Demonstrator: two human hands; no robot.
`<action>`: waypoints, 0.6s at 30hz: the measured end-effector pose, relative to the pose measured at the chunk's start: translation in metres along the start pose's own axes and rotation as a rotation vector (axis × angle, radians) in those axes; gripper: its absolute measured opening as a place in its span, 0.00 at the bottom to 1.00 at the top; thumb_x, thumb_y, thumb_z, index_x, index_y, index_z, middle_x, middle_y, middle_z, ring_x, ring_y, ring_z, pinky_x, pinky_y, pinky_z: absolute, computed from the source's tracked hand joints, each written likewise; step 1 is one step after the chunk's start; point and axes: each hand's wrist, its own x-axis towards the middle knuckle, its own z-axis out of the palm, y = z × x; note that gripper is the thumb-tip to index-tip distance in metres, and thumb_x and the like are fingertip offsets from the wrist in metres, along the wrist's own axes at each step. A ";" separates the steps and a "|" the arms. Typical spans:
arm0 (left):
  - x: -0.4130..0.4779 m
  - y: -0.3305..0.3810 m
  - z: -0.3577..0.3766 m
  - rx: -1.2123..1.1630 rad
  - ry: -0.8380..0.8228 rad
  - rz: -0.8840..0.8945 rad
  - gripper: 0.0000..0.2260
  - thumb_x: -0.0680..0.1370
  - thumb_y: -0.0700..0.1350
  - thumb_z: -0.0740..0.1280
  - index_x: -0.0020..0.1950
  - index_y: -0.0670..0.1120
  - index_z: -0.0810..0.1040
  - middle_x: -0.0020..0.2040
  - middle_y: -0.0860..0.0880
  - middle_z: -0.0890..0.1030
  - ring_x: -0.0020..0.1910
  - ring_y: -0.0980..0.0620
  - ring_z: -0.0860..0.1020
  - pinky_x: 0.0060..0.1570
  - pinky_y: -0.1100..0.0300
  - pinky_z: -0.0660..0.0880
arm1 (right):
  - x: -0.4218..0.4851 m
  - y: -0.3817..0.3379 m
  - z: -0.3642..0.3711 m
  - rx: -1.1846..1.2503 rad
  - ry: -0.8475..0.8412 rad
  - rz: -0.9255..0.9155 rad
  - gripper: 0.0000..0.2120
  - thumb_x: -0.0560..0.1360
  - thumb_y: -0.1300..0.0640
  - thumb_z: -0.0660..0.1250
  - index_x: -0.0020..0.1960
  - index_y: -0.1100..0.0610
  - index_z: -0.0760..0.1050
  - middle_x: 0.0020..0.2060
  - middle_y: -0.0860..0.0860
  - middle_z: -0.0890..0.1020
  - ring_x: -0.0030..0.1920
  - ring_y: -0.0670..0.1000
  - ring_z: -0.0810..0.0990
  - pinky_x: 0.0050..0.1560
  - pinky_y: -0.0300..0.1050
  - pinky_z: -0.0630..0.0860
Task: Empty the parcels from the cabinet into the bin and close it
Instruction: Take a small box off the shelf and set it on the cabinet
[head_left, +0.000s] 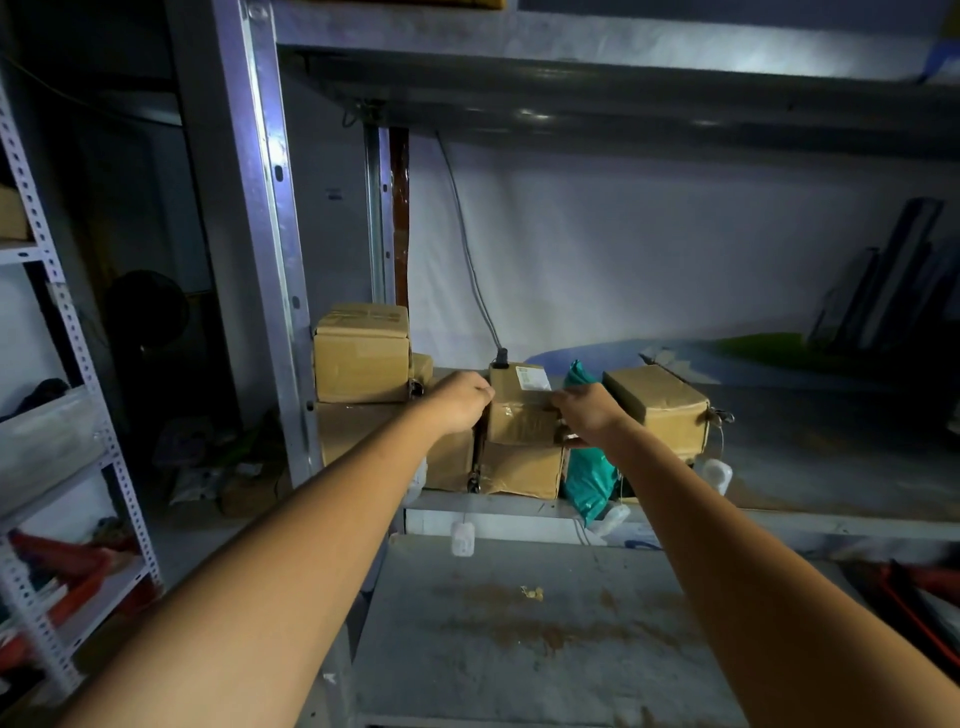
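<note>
Parcels sit stacked at the left end of the shelf, with a teal bag wedged among them. Your left hand and right hand flank the top labelled box, each grip curled onto an edge, likely to lift it level off the box beneath.

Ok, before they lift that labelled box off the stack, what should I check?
1. Left hand at the left edge of the labelled box: ok.
2. Right hand at its right edge: ok.
3. Firm grip by both: cannot tell, fingertips hidden.
4. Nothing stacked on top of it: ok.
5. Room at its right side: not ok, the teal bag crowds it.
6. Bin open and within reach: cannot tell, no bin plainly shows.
</note>
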 end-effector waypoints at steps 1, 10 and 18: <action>-0.003 0.000 0.000 -0.011 0.005 0.007 0.14 0.85 0.45 0.58 0.65 0.42 0.76 0.64 0.45 0.76 0.64 0.46 0.73 0.61 0.58 0.66 | -0.003 0.001 -0.001 0.031 -0.001 0.007 0.09 0.83 0.56 0.59 0.57 0.60 0.73 0.57 0.61 0.79 0.57 0.60 0.81 0.54 0.52 0.81; -0.026 0.000 0.004 -0.483 -0.023 -0.077 0.08 0.82 0.39 0.65 0.61 0.43 0.77 0.62 0.44 0.77 0.59 0.48 0.75 0.55 0.53 0.78 | -0.040 0.006 -0.008 0.273 -0.021 0.020 0.07 0.83 0.54 0.60 0.59 0.54 0.71 0.52 0.53 0.78 0.56 0.56 0.78 0.52 0.53 0.81; -0.049 0.010 -0.015 -0.623 -0.044 -0.068 0.22 0.79 0.41 0.70 0.71 0.50 0.68 0.66 0.45 0.76 0.60 0.46 0.78 0.50 0.52 0.80 | -0.078 -0.013 -0.032 0.391 -0.039 -0.085 0.11 0.78 0.60 0.68 0.61 0.54 0.76 0.53 0.54 0.78 0.55 0.56 0.79 0.45 0.49 0.83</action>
